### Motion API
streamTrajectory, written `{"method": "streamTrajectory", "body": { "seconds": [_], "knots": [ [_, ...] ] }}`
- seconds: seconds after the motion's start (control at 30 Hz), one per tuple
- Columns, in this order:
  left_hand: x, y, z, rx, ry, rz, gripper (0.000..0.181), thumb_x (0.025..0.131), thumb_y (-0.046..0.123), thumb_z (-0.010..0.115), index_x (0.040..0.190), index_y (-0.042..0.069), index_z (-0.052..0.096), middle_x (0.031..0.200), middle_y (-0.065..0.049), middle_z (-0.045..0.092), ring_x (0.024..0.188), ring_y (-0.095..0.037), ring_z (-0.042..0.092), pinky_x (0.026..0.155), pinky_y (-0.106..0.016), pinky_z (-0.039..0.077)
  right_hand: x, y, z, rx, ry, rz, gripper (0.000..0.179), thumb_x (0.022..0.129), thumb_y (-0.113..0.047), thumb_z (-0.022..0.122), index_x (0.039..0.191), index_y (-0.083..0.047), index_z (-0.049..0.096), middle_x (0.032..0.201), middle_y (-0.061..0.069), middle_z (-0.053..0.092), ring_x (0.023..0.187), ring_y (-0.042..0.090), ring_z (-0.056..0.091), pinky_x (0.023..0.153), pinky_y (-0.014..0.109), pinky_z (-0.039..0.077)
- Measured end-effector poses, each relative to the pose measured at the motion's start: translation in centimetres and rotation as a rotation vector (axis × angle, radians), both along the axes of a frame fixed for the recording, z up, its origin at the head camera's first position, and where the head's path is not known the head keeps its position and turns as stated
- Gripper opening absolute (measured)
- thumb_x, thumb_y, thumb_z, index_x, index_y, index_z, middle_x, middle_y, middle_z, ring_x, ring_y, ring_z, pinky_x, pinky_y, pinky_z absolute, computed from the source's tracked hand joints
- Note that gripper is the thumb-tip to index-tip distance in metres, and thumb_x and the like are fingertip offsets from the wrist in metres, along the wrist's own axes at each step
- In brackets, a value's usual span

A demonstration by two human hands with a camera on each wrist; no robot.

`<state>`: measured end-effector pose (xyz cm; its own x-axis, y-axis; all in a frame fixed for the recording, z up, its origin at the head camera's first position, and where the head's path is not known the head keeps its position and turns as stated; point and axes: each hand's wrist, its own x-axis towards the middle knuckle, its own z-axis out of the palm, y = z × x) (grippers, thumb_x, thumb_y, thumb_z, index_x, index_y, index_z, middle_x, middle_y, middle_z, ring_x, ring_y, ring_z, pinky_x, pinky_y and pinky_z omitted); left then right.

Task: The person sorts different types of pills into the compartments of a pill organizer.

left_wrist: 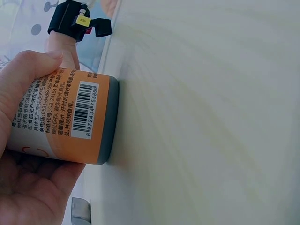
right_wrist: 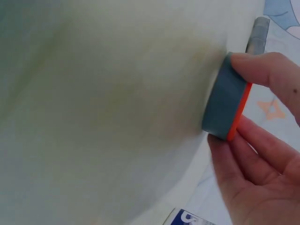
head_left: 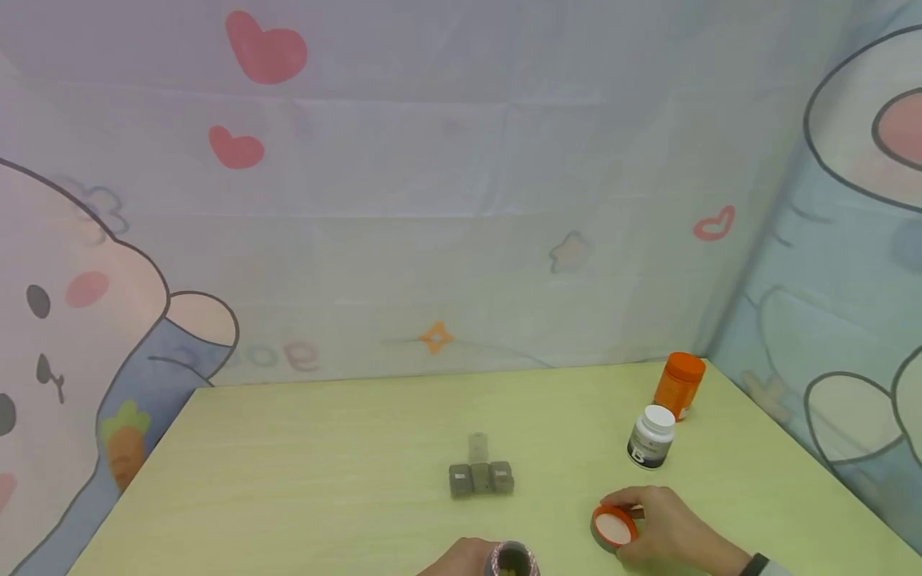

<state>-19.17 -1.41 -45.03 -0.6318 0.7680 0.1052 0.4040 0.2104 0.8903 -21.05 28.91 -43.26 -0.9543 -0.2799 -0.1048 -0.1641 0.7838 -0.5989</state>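
Note:
At the front edge of the head view, my left hand (head_left: 463, 558) grips an uncapped bottle (head_left: 513, 552); something yellowish shows inside its mouth. The left wrist view shows the bottle's orange and white label (left_wrist: 84, 112) with a barcode and its dark base close to the tabletop; whether they touch, I cannot tell. Off to the right, my right hand (head_left: 666, 528) pinches a bottle cap (head_left: 614, 529) by its side, white inner face up. From the right wrist, the cap (right_wrist: 227, 98) has a dark grey-blue side and an orange rim, low at the table surface.
A small grey pill organizer (head_left: 480, 478) sits mid-table, one flap standing out toward the back. Right of it are a white bottle (head_left: 651, 438) with a dark label band and an orange bottle (head_left: 679, 386) behind. A patterned cloth (head_left: 461, 200) hangs behind the pale yellow table (head_left: 302, 472).

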Motion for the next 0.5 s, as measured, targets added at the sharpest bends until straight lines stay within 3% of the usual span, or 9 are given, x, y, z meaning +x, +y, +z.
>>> {"method": "streamTrajectory", "body": {
  "seconds": [0.23,0.5],
  "knots": [
    [-0.2,0.1,-0.2,-0.033,-0.002,0.025,0.017,0.083,0.021,0.063,0.095,0.010,0.067,0.089,0.012,0.066,0.081,0.005,0.056,0.075,-0.018,0.044,-1.2,-1.2,2.0,-0.034,0.159,0.168,0.070,0.064,-0.029,0.081,0.118,0.005,0.054,0.109,0.014,0.062,0.094,0.033,0.056,0.081,0.044,0.047],
    [-0.1,0.2,-0.4,-0.106,0.024,0.104,0.020,0.083,0.018,0.063,0.100,0.006,0.065,0.098,0.001,0.068,0.088,0.000,0.058,0.079,-0.024,0.047,-4.0,-6.2,5.0,-0.145,0.203,0.208,0.065,0.069,-0.031,0.078,0.121,0.000,0.053,0.113,0.016,0.058,0.098,0.032,0.055,0.083,0.043,0.047]
  ]
}}
